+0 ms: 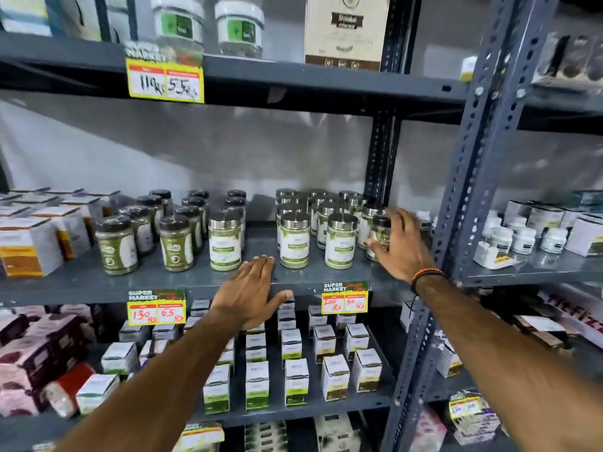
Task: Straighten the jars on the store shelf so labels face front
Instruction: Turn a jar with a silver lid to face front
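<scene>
Rows of jars stand on the grey middle shelf (182,282). Black-lidded jars of green powder (115,244) fill the left part. Silver-lidded jars with white and green labels (294,240) fill the middle and right, their front labels turned toward me. My left hand (251,293) lies flat on the shelf's front edge, fingers spread, holding nothing. My right hand (399,244) reaches to the rightmost dark-lidded jar (380,233) by the upright post, fingers curled around its side; the hand hides part of the jar.
A slotted steel upright (470,190) stands just right of my right hand. Orange and white boxes (29,246) sit at the shelf's left end. Small white boxes (295,381) fill the shelf below, price tags (344,298) hang on the edge, and white tubs (523,239) stand on the neighbouring rack.
</scene>
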Available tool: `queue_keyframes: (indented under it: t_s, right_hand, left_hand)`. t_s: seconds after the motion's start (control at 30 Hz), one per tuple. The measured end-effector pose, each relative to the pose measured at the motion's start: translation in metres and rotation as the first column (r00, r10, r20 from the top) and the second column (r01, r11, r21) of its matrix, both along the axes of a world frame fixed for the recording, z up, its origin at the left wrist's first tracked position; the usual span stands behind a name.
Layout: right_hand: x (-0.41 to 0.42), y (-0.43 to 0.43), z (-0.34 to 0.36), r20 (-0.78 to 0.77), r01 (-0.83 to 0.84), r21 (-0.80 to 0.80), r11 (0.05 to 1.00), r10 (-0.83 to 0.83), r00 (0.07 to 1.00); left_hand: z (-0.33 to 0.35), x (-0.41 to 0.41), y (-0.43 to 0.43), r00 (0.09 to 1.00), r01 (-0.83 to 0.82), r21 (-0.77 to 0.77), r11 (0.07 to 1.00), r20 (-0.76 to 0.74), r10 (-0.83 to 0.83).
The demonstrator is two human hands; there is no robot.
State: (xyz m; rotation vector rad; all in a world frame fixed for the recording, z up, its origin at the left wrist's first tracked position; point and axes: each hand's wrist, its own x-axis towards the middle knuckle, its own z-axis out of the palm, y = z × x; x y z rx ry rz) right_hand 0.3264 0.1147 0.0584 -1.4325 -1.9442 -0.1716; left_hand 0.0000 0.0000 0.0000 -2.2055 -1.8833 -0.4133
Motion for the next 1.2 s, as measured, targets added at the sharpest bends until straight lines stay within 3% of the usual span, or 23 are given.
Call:
queue_keyframes:
  t_s: [0.13, 0.33, 0.5, 0.7, 0.83, 1.2]
  right_hand:
    - [-0.003, 0.01, -0.007, -0.07, 0.004, -0.065, 0.998, -0.008, 0.997]
    - [-0.003, 0.015, -0.024, -0.224, -0.04, -0.047, 0.998, 0.029, 0.974]
    - [0.0, 0.02, -0.028, -0.258, -0.034, -0.02, 0.999, 0.028, 0.966]
    - [0.002, 0.001, -0.015, -0.283, -0.028, 0.089, 0.996, 0.052, 0.958]
    - [-0.01, -0.029, 0.008, -0.282, -0.064, 0.167, 0.984, 0.11, 0.953]
    - [-0.143, -0.096, 0.02, -0.216, -0.383, 0.202, 0.901, 0.423, 0.88]
  left_hand:
    - [-0.009, -0.004, 0.01, 0.996, -0.018, 0.098, 0.995, -0.089, 0.027]
    - [-0.015, -0.004, 0.013, 0.991, -0.034, 0.158, 0.987, -0.125, 0.055]
    - [-0.016, -0.002, 0.012, 0.991, -0.047, 0.165, 0.985, -0.114, 0.066]
    - [-0.005, -0.004, 0.004, 0.997, 0.0, 0.103, 0.995, -0.081, 0.009]
    - [0.015, -0.008, -0.017, 0.997, 0.034, 0.168, 0.985, -0.068, -0.023]
    - [0.051, -0.105, -0.096, 0.987, -0.131, 0.297, 0.946, -0.051, 0.153]
